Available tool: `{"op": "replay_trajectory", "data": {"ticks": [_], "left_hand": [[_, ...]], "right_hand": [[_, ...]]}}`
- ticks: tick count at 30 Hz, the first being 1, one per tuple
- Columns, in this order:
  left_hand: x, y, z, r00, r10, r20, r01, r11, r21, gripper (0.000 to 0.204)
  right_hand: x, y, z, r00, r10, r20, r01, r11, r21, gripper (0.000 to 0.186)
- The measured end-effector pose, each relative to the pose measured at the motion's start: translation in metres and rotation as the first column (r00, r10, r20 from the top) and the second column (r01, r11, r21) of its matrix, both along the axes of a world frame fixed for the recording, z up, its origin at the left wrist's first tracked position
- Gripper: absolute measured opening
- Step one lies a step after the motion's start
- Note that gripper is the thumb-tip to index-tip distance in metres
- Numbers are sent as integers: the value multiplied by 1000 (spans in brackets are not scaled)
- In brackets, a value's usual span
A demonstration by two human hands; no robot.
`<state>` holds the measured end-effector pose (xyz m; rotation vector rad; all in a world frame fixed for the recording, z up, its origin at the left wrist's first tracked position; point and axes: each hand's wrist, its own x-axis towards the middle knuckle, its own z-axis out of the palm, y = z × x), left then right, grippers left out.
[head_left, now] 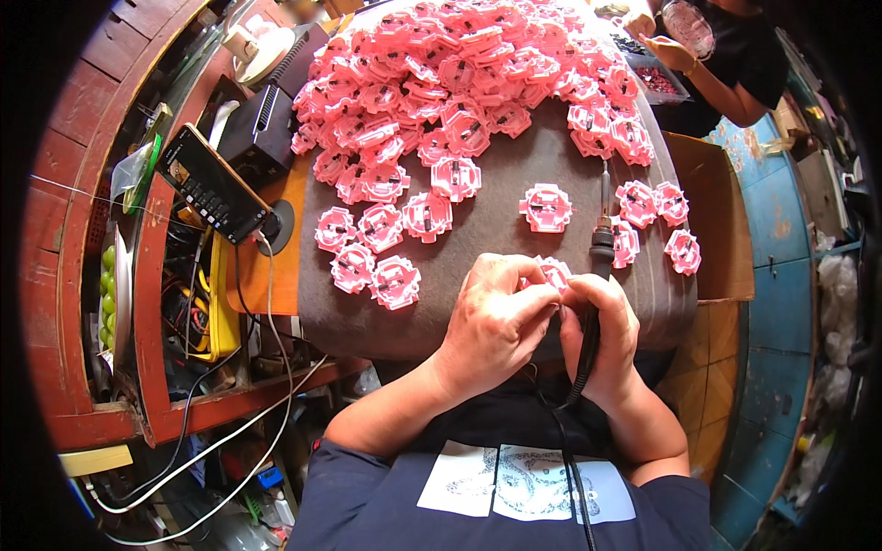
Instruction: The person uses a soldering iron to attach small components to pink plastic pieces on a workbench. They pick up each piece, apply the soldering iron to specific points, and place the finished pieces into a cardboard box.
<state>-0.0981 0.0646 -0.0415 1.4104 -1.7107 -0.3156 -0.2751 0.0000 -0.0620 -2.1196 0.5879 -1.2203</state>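
Observation:
My right hand (602,335) is closed around a soldering iron (602,241) with a black handle. Its metal tip points away from me, and its cord runs down over my shirt. Thumb and fingers of my left hand (491,312) are pinched together right beside the right fingertips; what lies between them is too small to make out. Just beyond both sets of fingertips is a pink plastic part (554,272), partly hidden by them. Another pink part (546,208) lies alone on the dark grey work surface (501,174) farther out.
A large heap of pink parts (432,73) covers the far side, with loose ones left and right. A phone (213,186) stands on the left near a black box (262,138). Across at the far right, another person's hand (669,53) is over a tray (657,81).

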Motion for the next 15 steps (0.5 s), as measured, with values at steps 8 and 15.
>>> {"op": "replay_trajectory", "data": {"ticks": [8, 15], "left_hand": [[-7, -3, -1, 996, 84, -37, -85, 996, -25, 14], [-10, -5, 1, 995, 99, -2, -99, 995, 11, 10]], "right_hand": [[-10, 2, 5, 999, -34, 2, 34, 957, -288, 47], [-5, -1, -2, 999, -33, -14, 26, 938, -345, 56]]}}
